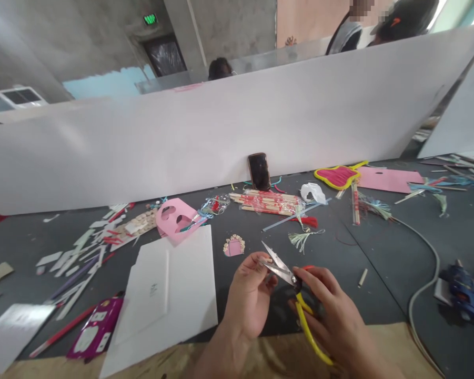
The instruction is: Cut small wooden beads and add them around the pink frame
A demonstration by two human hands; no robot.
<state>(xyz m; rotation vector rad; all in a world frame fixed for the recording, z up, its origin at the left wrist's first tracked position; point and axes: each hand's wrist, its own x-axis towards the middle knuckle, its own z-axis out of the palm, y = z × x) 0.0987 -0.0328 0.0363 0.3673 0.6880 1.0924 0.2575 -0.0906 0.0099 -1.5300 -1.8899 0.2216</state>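
Right hand (pixel 331 316) — fingers gripping snips (pixel 284 271); blades open | left hand (pixel 248 300) fingers pinched at blade tip | risk — closing blades nick fingertip

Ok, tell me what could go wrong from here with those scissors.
1. The scissors are open in the right hand, and the left hand has its fingers right at the blades. A cut is possible if they close.
2. The cable loops on the table near the right hand, so a sweeping arm might snag it.

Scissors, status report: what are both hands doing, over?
Right hand grips scissors, blades open. Left hand fingertips at the blades; held item unclear. White sheet alongside, apart.
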